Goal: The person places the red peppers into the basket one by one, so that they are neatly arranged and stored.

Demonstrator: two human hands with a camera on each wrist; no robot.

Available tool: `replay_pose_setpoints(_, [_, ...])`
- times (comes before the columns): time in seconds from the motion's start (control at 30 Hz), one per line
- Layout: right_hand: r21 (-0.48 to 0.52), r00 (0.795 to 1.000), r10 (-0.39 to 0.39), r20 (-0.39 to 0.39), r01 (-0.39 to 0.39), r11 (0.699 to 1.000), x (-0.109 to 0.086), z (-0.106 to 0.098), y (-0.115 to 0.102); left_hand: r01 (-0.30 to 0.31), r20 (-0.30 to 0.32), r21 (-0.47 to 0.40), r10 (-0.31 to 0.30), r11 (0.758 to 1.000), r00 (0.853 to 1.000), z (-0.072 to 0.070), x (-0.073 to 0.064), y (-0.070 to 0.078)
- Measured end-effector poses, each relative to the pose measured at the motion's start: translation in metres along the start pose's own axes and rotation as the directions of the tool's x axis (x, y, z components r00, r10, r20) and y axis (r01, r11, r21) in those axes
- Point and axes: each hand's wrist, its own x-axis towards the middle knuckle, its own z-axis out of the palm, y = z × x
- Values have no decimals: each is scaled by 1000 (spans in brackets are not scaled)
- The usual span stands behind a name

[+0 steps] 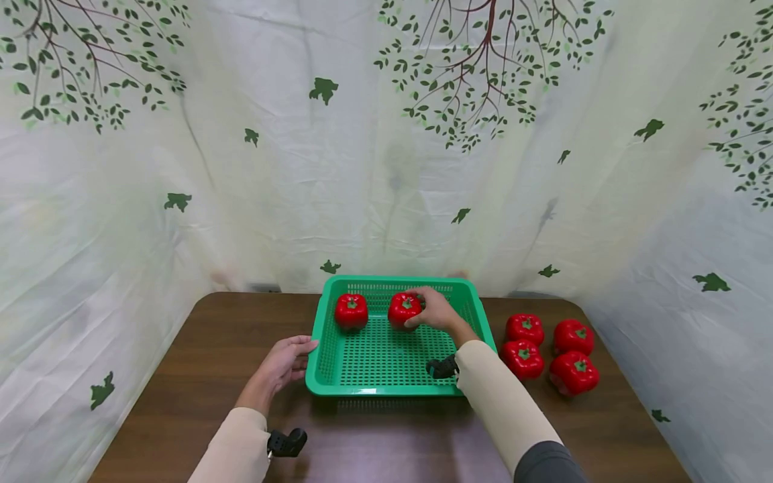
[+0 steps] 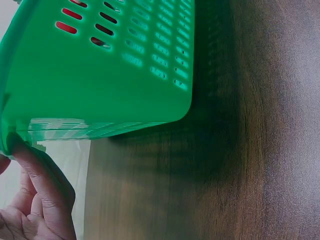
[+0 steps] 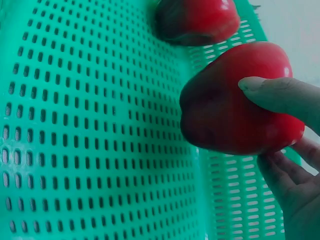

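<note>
My right hand [image 1: 439,312] grips a red bell pepper [image 1: 401,310] inside the green plastic basket [image 1: 386,390]. The right wrist view shows the thumb [image 3: 272,95] on one side of this pepper and fingers on the other. Another red bell pepper [image 1: 351,312] sits in the basket's back left part. At the basket's left side, my left hand [image 1: 284,365] pinches the rim between thumb and fingers. Seen from the left wrist, the fingers [image 2: 45,185] lie under the rim, while the thumb is mostly cut off by the frame edge.
Several red bell peppers [image 1: 574,373] stand close together on the brown wooden table [image 1: 266,315], right of the basket. Behind and beside the table hangs a pale cloth [image 1: 362,201] printed with branches and leaves.
</note>
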Motion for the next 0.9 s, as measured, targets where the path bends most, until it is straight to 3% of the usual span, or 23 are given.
replay_pose_setpoints(0.57, [-80, 999, -42, 0, 41, 996, 20, 27, -5, 2, 0, -21, -2, 1000, 1000, -1, 1, 0])
replay_pose_setpoints(0.9, [-84, 1000, -6, 21, 8, 996, 28, 30, -13, 19, -10, -8, -19, 1000, 1000, -2, 1, 2])
